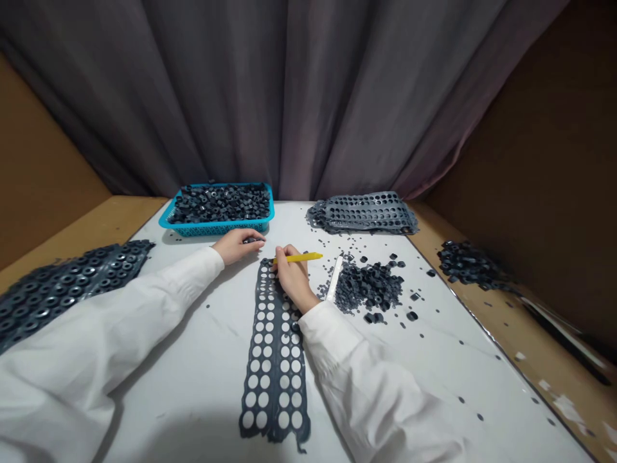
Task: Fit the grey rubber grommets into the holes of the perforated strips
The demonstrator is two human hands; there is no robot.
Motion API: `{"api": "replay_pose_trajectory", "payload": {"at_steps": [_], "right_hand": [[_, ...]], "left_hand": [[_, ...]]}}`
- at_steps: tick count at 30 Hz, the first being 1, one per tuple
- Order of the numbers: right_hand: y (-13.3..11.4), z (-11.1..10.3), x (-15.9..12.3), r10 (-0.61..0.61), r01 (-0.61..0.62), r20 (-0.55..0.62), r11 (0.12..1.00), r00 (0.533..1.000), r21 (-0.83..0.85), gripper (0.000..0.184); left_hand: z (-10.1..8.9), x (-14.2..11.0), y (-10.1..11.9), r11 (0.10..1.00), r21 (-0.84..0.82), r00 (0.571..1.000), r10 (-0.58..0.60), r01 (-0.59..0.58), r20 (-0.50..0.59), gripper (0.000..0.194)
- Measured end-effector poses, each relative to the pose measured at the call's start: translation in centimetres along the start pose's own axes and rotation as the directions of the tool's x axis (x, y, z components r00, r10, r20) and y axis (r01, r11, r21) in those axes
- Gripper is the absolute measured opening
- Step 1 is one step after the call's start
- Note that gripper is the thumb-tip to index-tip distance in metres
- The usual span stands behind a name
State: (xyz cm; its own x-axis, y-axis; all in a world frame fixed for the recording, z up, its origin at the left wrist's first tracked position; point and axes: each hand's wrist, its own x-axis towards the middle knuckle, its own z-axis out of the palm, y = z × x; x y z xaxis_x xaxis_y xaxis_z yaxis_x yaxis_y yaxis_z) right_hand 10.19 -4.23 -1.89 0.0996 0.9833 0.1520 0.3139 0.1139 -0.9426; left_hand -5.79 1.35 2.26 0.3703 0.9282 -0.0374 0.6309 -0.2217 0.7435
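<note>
A dark grey rubbery sheet [276,360] with rows of round holes lies lengthwise in front of me on the white tabletop. My right hand [295,280] rests over its far end, fingers closed round a slim yellow pen-shaped tool [306,256]; the working tip is hidden at the sheet. Just left of the sheet's far end, my left hand [238,245] is closed on small black rubber parts [251,240], mostly covered by the fingers. A loose black part [295,326] lies on the sheet beside my right wrist.
A blue basket [216,227] full of small black parts stands at the back left. Stacked perforated sheets [369,212] lie at the back right. A white strip-like tool [334,278] lies by a pile of black scraps [371,286]. Sheets with ring-shaped parts [72,283] lie left.
</note>
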Motion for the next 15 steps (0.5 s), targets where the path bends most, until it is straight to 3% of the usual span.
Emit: {"api": "replay_pose_trajectory", "payload": {"at_steps": [4,6,8,11,15], "right_hand": [[-0.1,0.0,0.1,0.016,-0.012,-0.041,0.995,0.999,0.095,0.031],[-0.1,-0.1,0.2,0.025,-0.016,-0.066,0.990,0.998,0.137,0.030],[-0.1,-0.1,0.2,0.024,-0.010,-0.085,0.987,0.996,0.162,0.031],[-0.2,-0.3,0.3,0.017,0.000,-0.098,0.985,0.995,0.172,0.033],[-0.3,-0.3,0.3,0.023,-0.004,-0.100,0.984,0.995,0.180,0.033]], "left_hand": [[-2.8,1.4,1.9,0.982,0.125,0.974,0.161,-0.143,-0.158,0.039],[-4.6,3.0,2.3,0.931,0.302,0.924,0.285,-0.204,-0.256,0.034],[-6.4,5.0,2.0,0.822,0.533,0.895,0.376,-0.202,-0.241,0.029],[-8.8,7.6,0.6,0.661,0.743,0.918,0.351,-0.105,-0.182,0.027],[-10.7,9.6,-1.2,0.654,0.753,0.908,0.355,-0.070,-0.224,0.028]]}}
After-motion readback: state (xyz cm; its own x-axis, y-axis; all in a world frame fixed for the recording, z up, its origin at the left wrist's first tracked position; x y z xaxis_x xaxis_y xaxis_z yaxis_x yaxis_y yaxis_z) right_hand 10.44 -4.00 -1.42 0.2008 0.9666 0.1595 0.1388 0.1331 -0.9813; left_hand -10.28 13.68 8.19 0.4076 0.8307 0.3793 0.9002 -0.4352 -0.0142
